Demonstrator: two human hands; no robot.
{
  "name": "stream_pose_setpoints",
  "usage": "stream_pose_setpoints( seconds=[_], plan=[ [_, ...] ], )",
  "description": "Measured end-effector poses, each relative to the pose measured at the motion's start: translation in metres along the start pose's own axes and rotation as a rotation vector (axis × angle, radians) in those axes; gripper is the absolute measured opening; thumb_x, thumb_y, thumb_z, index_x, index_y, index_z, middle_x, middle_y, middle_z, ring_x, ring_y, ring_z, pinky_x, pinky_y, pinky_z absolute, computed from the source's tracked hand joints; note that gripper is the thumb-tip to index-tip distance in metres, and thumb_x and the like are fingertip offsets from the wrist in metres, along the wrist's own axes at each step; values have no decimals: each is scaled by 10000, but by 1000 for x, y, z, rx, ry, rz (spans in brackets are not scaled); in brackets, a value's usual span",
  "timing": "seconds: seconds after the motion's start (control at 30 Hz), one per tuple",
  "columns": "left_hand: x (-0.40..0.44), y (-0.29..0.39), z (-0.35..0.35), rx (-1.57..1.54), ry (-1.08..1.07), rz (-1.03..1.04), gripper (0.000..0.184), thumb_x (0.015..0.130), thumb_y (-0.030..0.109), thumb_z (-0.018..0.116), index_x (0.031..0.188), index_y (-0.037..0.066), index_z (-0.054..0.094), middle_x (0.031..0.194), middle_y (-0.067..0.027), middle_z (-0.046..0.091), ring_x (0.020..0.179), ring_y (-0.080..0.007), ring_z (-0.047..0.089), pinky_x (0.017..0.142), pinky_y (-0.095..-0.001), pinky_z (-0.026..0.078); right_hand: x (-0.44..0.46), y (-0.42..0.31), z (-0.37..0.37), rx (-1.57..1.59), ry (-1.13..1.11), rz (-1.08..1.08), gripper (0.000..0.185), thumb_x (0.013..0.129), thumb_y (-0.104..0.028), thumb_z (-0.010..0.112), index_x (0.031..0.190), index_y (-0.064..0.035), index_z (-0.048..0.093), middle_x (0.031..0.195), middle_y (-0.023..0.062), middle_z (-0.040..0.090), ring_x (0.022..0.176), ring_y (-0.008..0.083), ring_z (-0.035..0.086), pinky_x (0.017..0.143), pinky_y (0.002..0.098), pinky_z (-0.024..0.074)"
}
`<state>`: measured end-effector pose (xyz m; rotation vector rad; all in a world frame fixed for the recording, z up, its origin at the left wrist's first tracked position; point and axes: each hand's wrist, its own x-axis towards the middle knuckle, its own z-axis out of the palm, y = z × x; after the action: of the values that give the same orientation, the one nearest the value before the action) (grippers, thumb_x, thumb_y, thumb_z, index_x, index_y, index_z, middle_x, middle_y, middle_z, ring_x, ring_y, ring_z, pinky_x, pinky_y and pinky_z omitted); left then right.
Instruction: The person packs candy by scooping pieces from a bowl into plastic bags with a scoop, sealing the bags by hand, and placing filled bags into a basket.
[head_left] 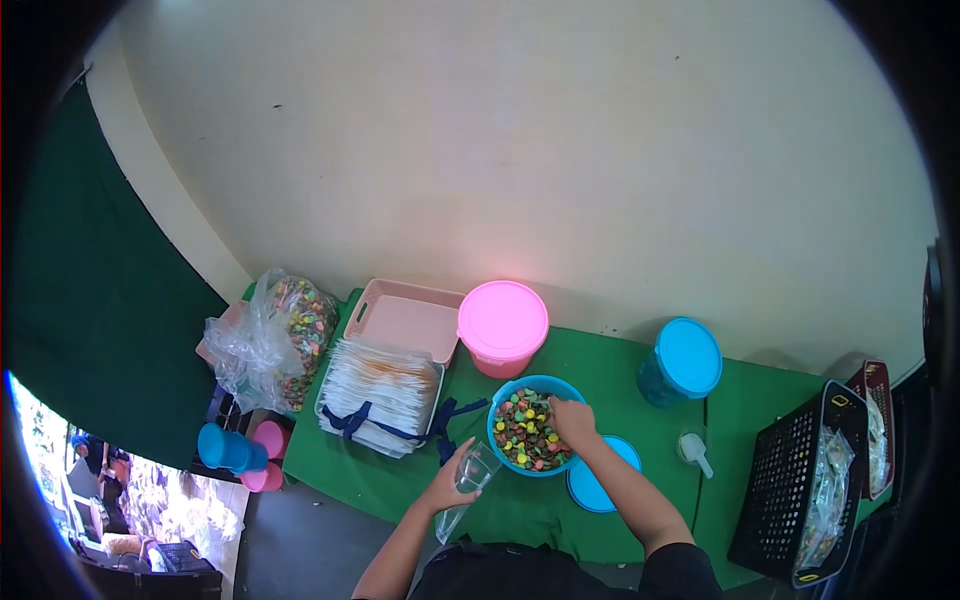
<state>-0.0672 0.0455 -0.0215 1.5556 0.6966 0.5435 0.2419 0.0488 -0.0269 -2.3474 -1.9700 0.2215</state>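
Holding a clear bag (479, 466) in the left hand (449, 488), with fingers curled round it, near the blue tub (548, 383). Reaching with the right hand (572, 424) down into the candies (522, 436) inside the blue tub; can't tell if gripping any, with the fingertips hidden. Close by on the green table (620, 375), a blue lid (596, 490) right beside the tub, a pink tub (503, 320) behind, and a pile of white packets (378, 385) to the left. Farther right, a white scoop (692, 448), then a black basket (790, 480).

Colourful pieces (525, 432) in blue tub (543, 382)
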Motion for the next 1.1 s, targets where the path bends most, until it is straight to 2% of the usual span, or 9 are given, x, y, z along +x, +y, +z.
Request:
stream_pose_setpoints(
  seconds=[0.13,0.27,0.37,0.47,0.53,0.7,0.97,1.03,1.1],
  plan=[
    [0,-3,-1,72,40,-8,972,599,182,770,1423,112,258,1237,-115,495,959,-203,545,911,-339,428,0,-16,-6,146,-108,14,285,715,-260,645,960,-114,633,833,142,648,800,292,637,672,433,513],
    [4,5,-4,149,111,-39,972,591,221,797,1406,88,284,1226,-120,523,975,-215,567,896,-349,450,2,-26,2,156,-72,47,282,699,-287,652,920,-113,641,858,142,643,824,288,632,685,435,509],
    [5,7,-3,205,157,-42,979,587,241,805,1402,78,287,1231,-136,527,999,-223,573,902,-351,451,5,-15,5,290,-221,100,313,686,-362,674,893,-128,662,925,139,642,830,305,638,696,433,515],
    [10,5,-2,244,181,-21,983,587,254,806,1402,77,285,1236,-158,525,1039,-241,565,921,-352,442,8,-10,13,334,-223,149,336,661,-407,681,853,-131,669,905,132,644,823,311,637,698,436,509],
    [13,7,-3,253,189,-7,982,589,259,805,1402,78,285,1238,-169,523,1066,-254,559,933,-355,435,6,-8,19,447,-177,143,291,641,-357,657,775,-99,653,773,122,647,752,302,631,658,417,495],
    [13,12,-3,277,189,-49,989,589,284,799,1403,70,280,1259,-192,501,1162,-302,509,975,-374,403,1,-2,20,547,-169,124,300,643,-360,658,768,-87,651,741,116,639,714,286,624,635,394,488],
    [21,32,-1,462,176,37,1012,579,318,790,1410,69,267,1299,-177,461,1102,-293,525,957,-374,413,-18,-5,-1,754,-145,151,315,667,-340,642,764,-41,616,669,96,597,615,217,580,587,347,461],
    [23,34,0,481,171,52,1017,577,320,788,1411,69,264,1303,-171,457,1090,-290,527,949,-373,418,-23,-6,-11,824,-154,169,266,681,-278,647,770,-31,605,638,73,574,564,164,544,548,316,445],
    [25,38,0,510,164,45,1018,577,325,786,1413,74,262,1298,-167,459,1114,-292,514,950,-379,420,-32,-6,-27,941,-194,220,282,678,-302,651,770,-40,604,665,86,586,604,196,575,568,344,455]
  ],
)
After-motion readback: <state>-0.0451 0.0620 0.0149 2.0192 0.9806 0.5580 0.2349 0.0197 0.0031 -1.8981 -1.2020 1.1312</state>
